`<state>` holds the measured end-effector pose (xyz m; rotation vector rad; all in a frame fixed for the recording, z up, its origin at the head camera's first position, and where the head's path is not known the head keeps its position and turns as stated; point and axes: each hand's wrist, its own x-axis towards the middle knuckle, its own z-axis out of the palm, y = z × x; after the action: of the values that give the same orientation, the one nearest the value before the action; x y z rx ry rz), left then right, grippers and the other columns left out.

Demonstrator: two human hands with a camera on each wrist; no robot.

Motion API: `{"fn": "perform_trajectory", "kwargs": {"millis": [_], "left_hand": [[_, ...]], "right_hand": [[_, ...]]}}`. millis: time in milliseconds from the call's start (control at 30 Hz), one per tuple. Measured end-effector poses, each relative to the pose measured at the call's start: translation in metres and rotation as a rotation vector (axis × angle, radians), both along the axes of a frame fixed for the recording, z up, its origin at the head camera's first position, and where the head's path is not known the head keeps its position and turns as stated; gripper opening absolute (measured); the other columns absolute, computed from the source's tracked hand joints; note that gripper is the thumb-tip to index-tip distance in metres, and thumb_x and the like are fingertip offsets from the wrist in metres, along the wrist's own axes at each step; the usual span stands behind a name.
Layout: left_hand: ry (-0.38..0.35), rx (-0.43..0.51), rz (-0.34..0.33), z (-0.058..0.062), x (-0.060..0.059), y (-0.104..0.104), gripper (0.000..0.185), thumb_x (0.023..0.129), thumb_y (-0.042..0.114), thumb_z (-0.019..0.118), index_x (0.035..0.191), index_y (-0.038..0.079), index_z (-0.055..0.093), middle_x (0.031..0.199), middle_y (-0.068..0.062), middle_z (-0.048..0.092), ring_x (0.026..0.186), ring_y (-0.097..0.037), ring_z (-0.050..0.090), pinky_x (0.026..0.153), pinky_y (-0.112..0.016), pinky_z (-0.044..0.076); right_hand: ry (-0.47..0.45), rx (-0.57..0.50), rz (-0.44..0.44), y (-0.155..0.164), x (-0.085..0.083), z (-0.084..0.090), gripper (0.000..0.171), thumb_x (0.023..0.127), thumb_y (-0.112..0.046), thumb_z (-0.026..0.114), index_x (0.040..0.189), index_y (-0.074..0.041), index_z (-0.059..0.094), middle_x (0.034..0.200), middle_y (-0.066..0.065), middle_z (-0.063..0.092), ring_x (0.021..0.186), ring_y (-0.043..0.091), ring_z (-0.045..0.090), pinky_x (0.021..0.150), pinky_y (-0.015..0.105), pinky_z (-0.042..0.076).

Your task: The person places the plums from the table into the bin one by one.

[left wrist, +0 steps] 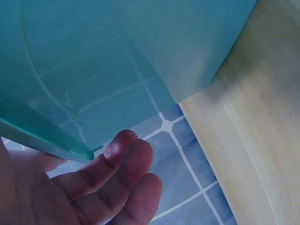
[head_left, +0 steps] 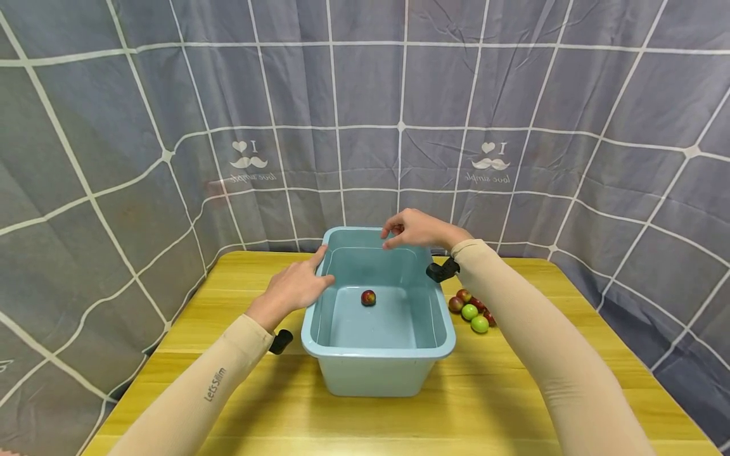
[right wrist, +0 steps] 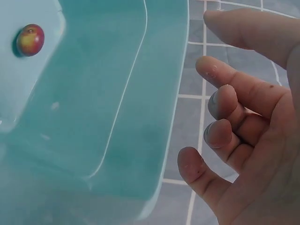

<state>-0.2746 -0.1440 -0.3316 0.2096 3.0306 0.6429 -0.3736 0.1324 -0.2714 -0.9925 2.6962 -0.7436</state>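
A light blue plastic basin [head_left: 379,353] stands on the wooden table, with one small red-and-yellow fruit [head_left: 368,297] on its floor. At the basin's left rim is my left hand [head_left: 293,285], index finger extended along the edge and thumb reaching over the inside. In the left wrist view, its other fingers [left wrist: 126,180] are loosely bent outside the basin wall. My right hand [head_left: 416,228] hovers above the far right corner of the basin, fingers loosely bent, nothing held. The right wrist view shows its fingertips [right wrist: 220,133] apart from each other and from the rim.
Several small red and green fruits [head_left: 469,311] lie in a cluster on the table [head_left: 239,304], right of the basin and below my right forearm. A grey curtain [head_left: 365,82] with white grid lines hangs close behind and along both sides of the table.
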Motion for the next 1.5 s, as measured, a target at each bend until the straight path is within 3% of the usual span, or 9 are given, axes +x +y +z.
{"fn": "perform_trajectory", "kwargs": {"millis": [233,533,767,1100,1233,1333,1500], "left_hand": [[-0.02,-0.004,-0.003,-0.001,-0.001,-0.001,0.079,0.097,0.051,0.048,0.164,0.03,0.011,0.121,-0.014,0.067,0.084,-0.025,0.061,0.056,-0.038,0.043],[-0.03,-0.014,-0.003,0.001,-0.001,-0.001,0.078,0.098,0.05,0.048,0.164,0.03,0.011,0.108,-0.012,0.067,0.08,-0.025,0.06,0.056,-0.038,0.042],[-0.039,-0.014,-0.01,0.0,-0.002,-0.001,0.078,0.098,0.049,0.047,0.164,0.029,0.009,0.084,-0.008,0.062,0.076,-0.025,0.059,0.055,-0.037,0.041],[-0.053,0.002,-0.013,0.002,-0.001,-0.002,0.079,0.099,0.049,0.045,0.164,0.029,0.006,0.079,-0.009,0.061,0.075,-0.025,0.06,0.055,-0.036,0.04],[-0.047,0.0,-0.019,0.001,-0.002,-0.001,0.078,0.099,0.049,0.045,0.164,0.028,0.007,0.097,-0.012,0.068,0.085,-0.027,0.062,0.057,-0.037,0.042],[-0.038,0.003,-0.02,0.001,-0.003,-0.002,0.077,0.099,0.048,0.045,0.164,0.027,0.008,0.123,-0.015,0.067,0.094,-0.028,0.063,0.058,-0.037,0.043],[-0.04,0.014,-0.023,0.0,-0.003,-0.002,0.077,0.1,0.046,0.045,0.164,0.026,0.007,0.123,-0.015,0.067,0.091,-0.028,0.063,0.057,-0.037,0.043]], "right_hand": [[-0.003,-0.036,-0.013,0.024,0.014,-0.002,0.021,0.093,-0.028,0.072,0.11,-0.016,0.074,0.075,0.004,0.054,0.068,0.018,0.044,0.068,0.033,0.039],[0.038,-0.102,-0.035,0.054,0.037,-0.008,0.024,0.095,-0.029,0.07,0.114,-0.015,0.072,0.078,0.004,0.051,0.067,0.017,0.044,0.069,0.033,0.039],[0.062,-0.167,-0.057,0.078,0.054,-0.019,0.029,0.095,-0.029,0.071,0.119,-0.013,0.071,0.077,0.004,0.053,0.063,0.016,0.045,0.067,0.031,0.041],[0.024,-0.266,-0.143,0.112,0.071,-0.035,0.024,0.096,-0.027,0.069,0.117,-0.016,0.069,0.085,0.009,0.051,0.068,0.016,0.046,0.066,0.029,0.042],[0.028,-0.312,-0.168,0.123,0.076,-0.043,0.026,0.096,-0.025,0.068,0.12,-0.015,0.068,0.085,0.01,0.052,0.068,0.015,0.047,0.064,0.029,0.042],[0.024,-0.341,-0.188,0.13,0.08,-0.049,0.028,0.097,-0.026,0.068,0.123,-0.015,0.068,0.085,0.01,0.054,0.068,0.017,0.049,0.063,0.029,0.043],[-0.001,-0.369,-0.236,0.14,0.085,-0.062,0.032,0.097,-0.026,0.068,0.126,-0.014,0.066,0.085,0.011,0.054,0.07,0.019,0.053,0.064,0.029,0.044]]}}
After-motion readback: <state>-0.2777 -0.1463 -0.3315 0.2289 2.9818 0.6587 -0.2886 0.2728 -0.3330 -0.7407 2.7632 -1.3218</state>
